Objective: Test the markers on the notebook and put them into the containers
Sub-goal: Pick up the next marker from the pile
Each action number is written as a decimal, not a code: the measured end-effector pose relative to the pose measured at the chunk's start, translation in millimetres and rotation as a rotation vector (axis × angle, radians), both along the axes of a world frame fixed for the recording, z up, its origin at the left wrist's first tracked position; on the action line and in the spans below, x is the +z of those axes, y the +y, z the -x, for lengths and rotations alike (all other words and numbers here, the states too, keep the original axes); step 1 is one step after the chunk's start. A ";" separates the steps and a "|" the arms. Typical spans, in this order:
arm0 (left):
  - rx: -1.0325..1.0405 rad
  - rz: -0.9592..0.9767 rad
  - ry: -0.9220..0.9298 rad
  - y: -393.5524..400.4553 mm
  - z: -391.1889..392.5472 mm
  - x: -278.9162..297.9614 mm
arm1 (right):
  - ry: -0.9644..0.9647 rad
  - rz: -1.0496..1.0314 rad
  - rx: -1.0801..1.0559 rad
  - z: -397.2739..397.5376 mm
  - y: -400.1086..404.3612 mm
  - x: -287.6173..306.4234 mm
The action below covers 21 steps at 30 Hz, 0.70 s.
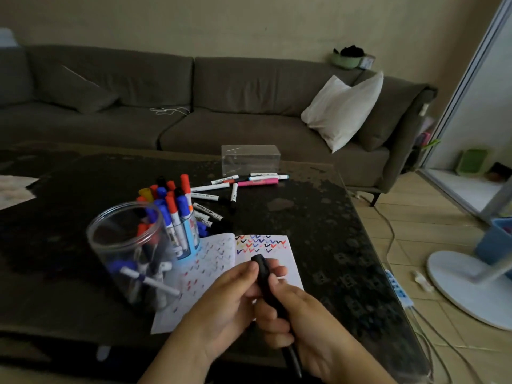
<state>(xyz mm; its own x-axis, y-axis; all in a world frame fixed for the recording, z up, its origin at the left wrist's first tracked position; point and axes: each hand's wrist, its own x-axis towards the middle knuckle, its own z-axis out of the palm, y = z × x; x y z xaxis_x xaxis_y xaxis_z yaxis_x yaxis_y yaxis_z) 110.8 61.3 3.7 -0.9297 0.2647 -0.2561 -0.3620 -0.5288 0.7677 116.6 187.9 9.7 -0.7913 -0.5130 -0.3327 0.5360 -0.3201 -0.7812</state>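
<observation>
Black marker [270,289] held in both hands over the open notebook [266,253], tilted, capped end up and away. Left hand [224,306] pinches the upper barrel just below the cap; right hand [310,328] curls round the lower barrel, whose tail sticks out beneath the palm. Marker all black and slim, cap blunt. Notebook pages covered in coloured ticks.

The hands [266,303] cover the black marker's [261,273] middle and the open white notebook's [277,250] lower right page.
</observation>
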 end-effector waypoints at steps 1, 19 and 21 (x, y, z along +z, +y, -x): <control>0.008 -0.046 0.004 0.5 -5.0 0.0 | -0.027 0.027 0.011 -5.4 -0.4 1.2; 0.461 0.664 0.160 -5.3 4.8 -3.9 | 0.548 -0.915 -0.135 -19.9 22.1 -33.8; 0.458 0.840 0.162 -9.0 7.4 -16.9 | 0.455 -0.840 -0.140 -11.2 27.2 -31.4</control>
